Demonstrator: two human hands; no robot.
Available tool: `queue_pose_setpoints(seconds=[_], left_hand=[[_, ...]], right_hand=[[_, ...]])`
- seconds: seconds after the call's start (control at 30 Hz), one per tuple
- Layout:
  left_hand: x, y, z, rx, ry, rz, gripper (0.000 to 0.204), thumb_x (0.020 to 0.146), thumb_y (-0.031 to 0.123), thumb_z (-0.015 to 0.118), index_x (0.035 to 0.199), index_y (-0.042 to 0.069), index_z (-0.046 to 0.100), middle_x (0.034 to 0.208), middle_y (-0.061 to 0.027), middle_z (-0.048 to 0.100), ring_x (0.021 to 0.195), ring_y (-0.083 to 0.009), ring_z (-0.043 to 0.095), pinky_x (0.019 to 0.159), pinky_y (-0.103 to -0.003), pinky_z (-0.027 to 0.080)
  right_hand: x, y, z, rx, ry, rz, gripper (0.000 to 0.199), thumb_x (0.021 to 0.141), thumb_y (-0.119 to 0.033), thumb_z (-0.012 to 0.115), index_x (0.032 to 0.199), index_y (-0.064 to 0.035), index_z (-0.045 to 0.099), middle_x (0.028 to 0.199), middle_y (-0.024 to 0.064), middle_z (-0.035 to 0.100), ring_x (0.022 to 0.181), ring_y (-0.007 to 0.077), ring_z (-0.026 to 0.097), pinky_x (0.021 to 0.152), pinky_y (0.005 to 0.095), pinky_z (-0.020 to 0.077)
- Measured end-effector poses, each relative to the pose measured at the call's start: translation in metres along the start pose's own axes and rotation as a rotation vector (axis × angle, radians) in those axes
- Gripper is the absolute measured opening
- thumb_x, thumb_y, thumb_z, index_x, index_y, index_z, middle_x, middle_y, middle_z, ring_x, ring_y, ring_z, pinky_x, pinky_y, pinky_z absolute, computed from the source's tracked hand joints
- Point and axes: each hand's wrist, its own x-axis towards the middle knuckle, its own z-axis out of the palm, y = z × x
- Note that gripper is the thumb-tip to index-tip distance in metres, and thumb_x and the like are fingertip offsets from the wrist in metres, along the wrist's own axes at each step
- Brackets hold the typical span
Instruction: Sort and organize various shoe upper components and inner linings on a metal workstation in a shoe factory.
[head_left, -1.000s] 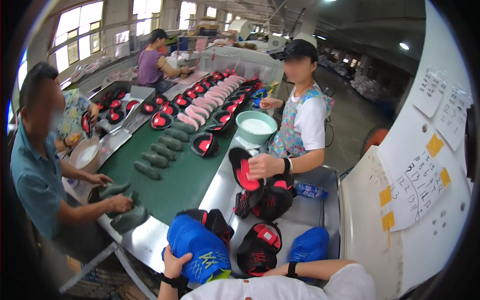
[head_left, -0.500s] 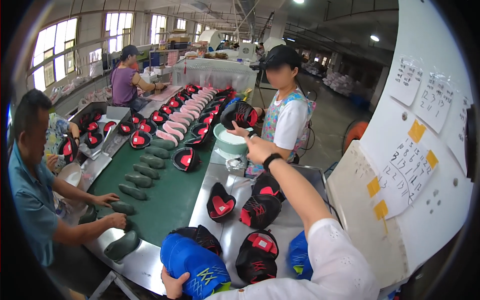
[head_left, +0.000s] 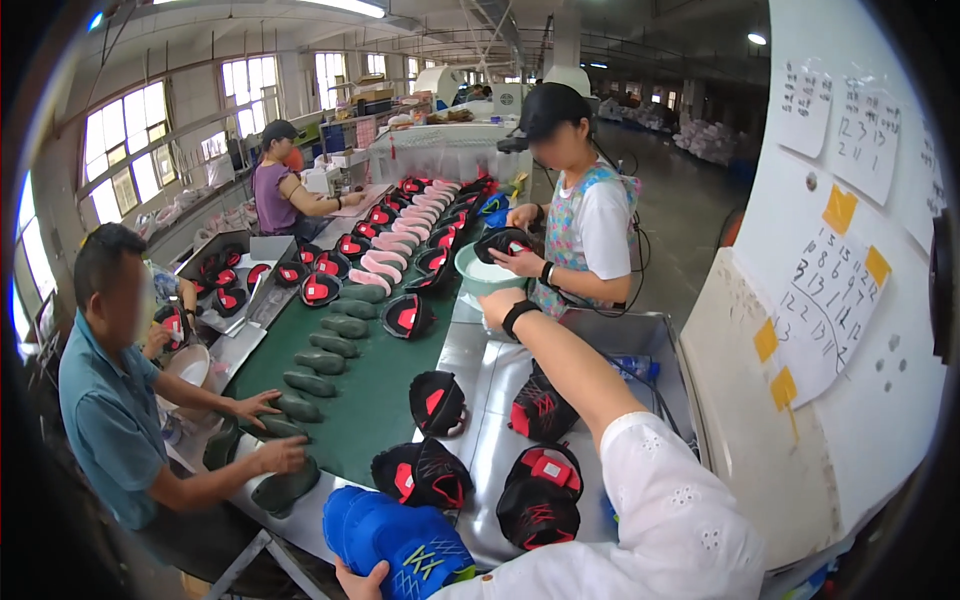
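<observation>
My left hand (head_left: 362,580) grips a bright blue shoe upper (head_left: 425,545) with yellow-green lacing marks, at the bottom of the view. Another blue rounded part is pressed against it, and my fingers are partly hidden beneath. My right arm stretches forward over the metal table. My right hand (head_left: 500,306) is near a green basin (head_left: 476,262); its fingers are mostly hidden. Just beyond it, a co-worker holds a black upper (head_left: 502,243) with red lining. Several black-and-red uppers lie below my right arm, among them one (head_left: 538,512) beside my sleeve and one (head_left: 437,403) by the belt edge.
A green belt (head_left: 385,410) carries dark green shoe lasts (head_left: 310,383), pink insoles and black uppers. At left, a person in a blue shirt (head_left: 115,400) handles lasts. Someone in purple (head_left: 270,195) works farther back. A white board (head_left: 840,430) with taped papers stands at right.
My right hand has moved away from the co-worker's black upper, which is now lower and in both of their hands. Black uppers on the metal table lie differently. My left hand keeps the blue upper.
</observation>
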Motion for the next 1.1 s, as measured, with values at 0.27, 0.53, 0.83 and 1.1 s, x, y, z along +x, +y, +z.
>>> queue_pose_setpoints(seconds=[0.27,0.53,0.83,1.1], left_hand=[[-0.016,0.021,0.022,0.120,-0.177,0.121,0.078,0.057,0.009,0.080,0.125,-0.004,0.044,0.117,-0.0191,0.054,0.109,-0.0278,0.051,0.098,-0.037,0.037],[0.016,0.003,0.040,0.159,-0.384,0.140,0.081,0.051,0.019,0.087,0.116,-0.004,0.046,0.106,-0.0171,0.060,0.096,-0.0259,0.059,0.088,-0.036,0.046],[0.032,0.016,0.068,0.399,-0.477,0.178,0.072,0.048,0.027,0.089,0.099,-0.005,0.050,0.089,-0.0181,0.065,0.079,-0.0253,0.064,0.076,-0.034,0.051],[0.031,0.016,0.069,0.352,-0.538,0.190,0.079,0.055,0.023,0.085,0.118,-0.006,0.047,0.107,-0.0191,0.059,0.099,-0.0269,0.056,0.089,-0.036,0.044]], right_hand=[[-0.209,-0.062,0.124,0.103,-0.663,-0.894,0.060,0.067,-0.051,0.068,0.109,-0.0090,0.063,0.086,0.0151,0.066,0.083,0.0293,0.064,0.070,0.0426,0.0495],[-0.320,-0.059,0.170,0.368,-1.113,-1.088,0.058,0.084,-0.042,0.052,0.123,0.0006,0.050,0.115,0.0147,0.057,0.104,0.0262,0.055,0.091,0.0364,0.0400],[-0.339,-0.042,0.262,0.591,-1.059,-0.904,0.051,0.092,-0.030,0.046,0.132,0.0021,0.040,0.124,0.0177,0.055,0.114,0.0237,0.051,0.099,0.0379,0.0354],[-0.312,-0.039,0.273,0.651,-0.992,-0.980,0.052,0.092,-0.029,0.048,0.132,0.0018,0.038,0.122,0.0179,0.056,0.113,0.0243,0.052,0.097,0.0379,0.0370]])
